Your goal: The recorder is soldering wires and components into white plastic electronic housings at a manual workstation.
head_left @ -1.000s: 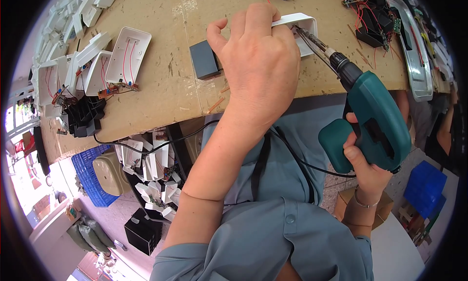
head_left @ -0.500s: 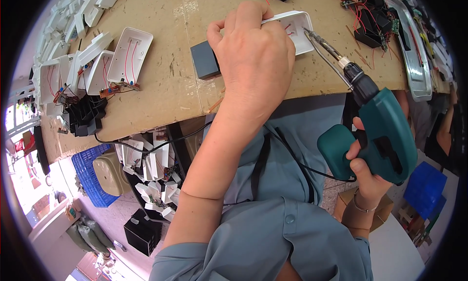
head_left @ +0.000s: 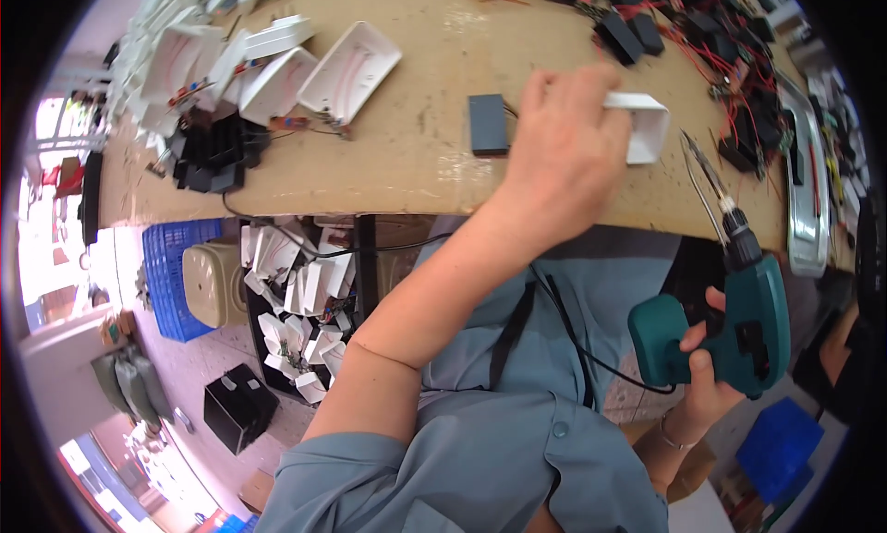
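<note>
My left hand (head_left: 573,150) is closed on a white plastic case (head_left: 650,131) at the table's front. Its fingers and back cover most of the case and whatever lies inside its left part. Just left of that hand sits a dark grey box (head_left: 488,125) with a black wire at its side. My right hand (head_left: 710,371) grips the handle of a green soldering gun (head_left: 753,321), a finger near its trigger. The gun's metal tip points up and left, slightly apart from the case's right edge. A black cord runs from the handle toward the left.
Open white cases (head_left: 351,71) with red wires and small circuit boards lie at the left, beside black boxes (head_left: 217,150). Black boxes tangled in red wires (head_left: 739,62) fill the right, near a metal tray (head_left: 806,182). Under the table, a bin holds white parts (head_left: 305,284).
The view has shifted, so the table's contents appear farther right. The soldering gun's tip was over the case's right edge and now stands off it. My left hand keeps hold of the case.
</note>
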